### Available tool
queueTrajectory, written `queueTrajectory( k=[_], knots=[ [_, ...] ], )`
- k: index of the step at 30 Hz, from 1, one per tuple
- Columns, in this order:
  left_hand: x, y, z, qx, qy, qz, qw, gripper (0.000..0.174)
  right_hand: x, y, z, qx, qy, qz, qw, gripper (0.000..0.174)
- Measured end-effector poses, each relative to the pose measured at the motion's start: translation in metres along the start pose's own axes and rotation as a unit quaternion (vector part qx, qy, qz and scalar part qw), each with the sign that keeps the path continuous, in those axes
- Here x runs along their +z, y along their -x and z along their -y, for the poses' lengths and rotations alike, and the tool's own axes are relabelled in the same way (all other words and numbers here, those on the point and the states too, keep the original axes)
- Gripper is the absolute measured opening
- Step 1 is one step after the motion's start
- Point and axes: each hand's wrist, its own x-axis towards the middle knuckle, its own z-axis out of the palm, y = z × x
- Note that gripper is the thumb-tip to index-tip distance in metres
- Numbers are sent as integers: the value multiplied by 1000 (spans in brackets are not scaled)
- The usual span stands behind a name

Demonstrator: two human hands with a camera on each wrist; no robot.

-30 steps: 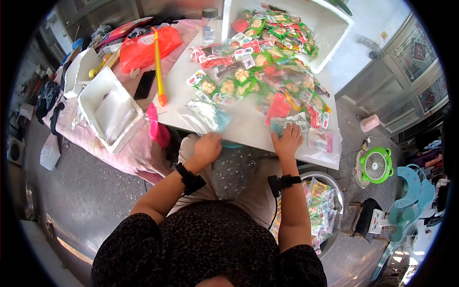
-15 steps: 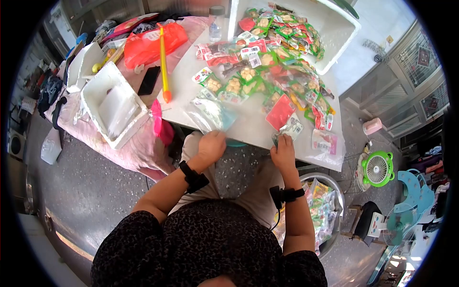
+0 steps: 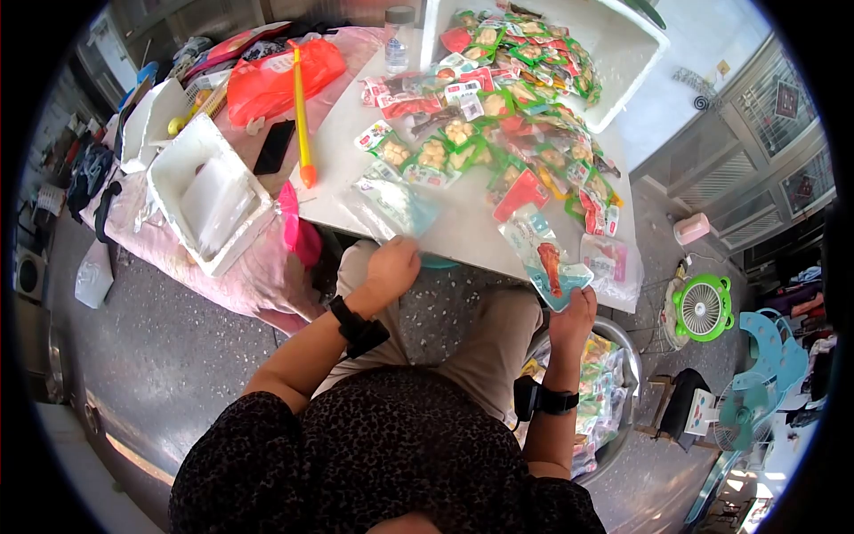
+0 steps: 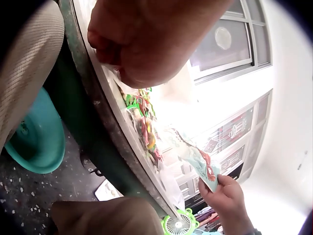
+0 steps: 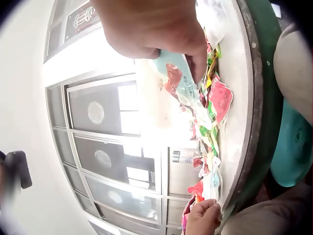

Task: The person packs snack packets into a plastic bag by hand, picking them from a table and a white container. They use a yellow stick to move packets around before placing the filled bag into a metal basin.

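Note:
At the table's front right edge my right hand (image 3: 574, 319) pinches one end of a pale blue-and-clear snack packet (image 3: 549, 260). A reddish-brown, drumstick-shaped piece shows through it. The right wrist view has this packet (image 5: 173, 78) between thumb and fingers, tilted over the table. To the left, my left hand (image 3: 391, 269) rests at the table edge, its curled fingers gripping the near end of a clear plastic bag (image 3: 389, 206). In the right wrist view that left hand (image 5: 204, 216) is at the bottom, beside the bag. Behind both hands lies a heap of snack packets (image 3: 458, 133).
A white foam box (image 3: 645, 71) holding more packets lies at the back. Right of the packet is another clear bag (image 3: 614, 267). A metal basin (image 3: 632, 374) of packets stands below the right arm. A yellow stick (image 3: 303, 116) and phone (image 3: 274, 147) lie left.
My right hand has lifted the snack packet from the table edge and drawn it right and toward the body, turning its reddish-brown piece into view. The left hand has stayed almost in place.

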Motion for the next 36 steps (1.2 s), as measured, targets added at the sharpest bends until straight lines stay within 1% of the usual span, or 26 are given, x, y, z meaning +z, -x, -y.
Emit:
queueTrajectory(
  k=[2, 3, 6, 7, 10, 12, 15, 18, 21, 24, 27, 30, 31, 33, 36],
  knots=[
    [3, -1, 2, 6, 9, -8, 1000, 11, -4, -3, -5, 56, -88, 54, 993, 24],
    [4, -1, 2, 8, 13, -14, 1000, 13, 0, -3, -5, 84, -95, 71, 989, 25],
    [2, -1, -2, -5, 28, -13, 1000, 15, 17, 4, -18, 132, -124, 97, 979, 26],
    [2, -1, -1, -3, 31, -15, 999, 15, 19, 5, -25, 147, -126, 119, 974, 27],
    [5, -2, 2, 11, 41, -25, 999, 16, 35, 13, -39, 162, -115, 136, 971, 27],
    [4, -2, 1, 26, 49, -37, 998, 16, 37, 11, -51, 179, -100, 128, 970, 27],
    [-4, -2, -6, 3, 51, -36, 998, 16, 43, 12, -59, 205, -101, 118, 966, 27],
    [2, -2, 0, 42, 42, -63, 996, 15, 50, 13, -56, 232, -108, 131, 958, 25],
    [0, -1, -3, 47, 19, -47, 998, 16, 51, 9, -65, 247, -121, 158, 948, 24],
    [-4, 1, -6, 44, 10, -33, 998, 18, 55, 7, -71, 251, -111, 159, 948, 26],
    [-7, 3, -6, 97, -38, -63, 993, 27, 57, 9, -57, 247, -107, 144, 952, 24],
    [-18, 10, -18, 208, -68, -75, 973, 38, 45, 8, -43, 216, -88, 121, 965, 25],
    [-19, 12, -23, 233, -78, -71, 967, 40, 35, 5, -43, 212, -84, 115, 967, 27],
    [-18, 16, -31, 281, -98, -64, 953, 45, 25, 8, -33, 233, -109, 136, 957, 27],
    [-7, 16, -39, 343, -71, -99, 931, 43, 20, 19, -21, 261, -113, 144, 948, 28]
  ],
)
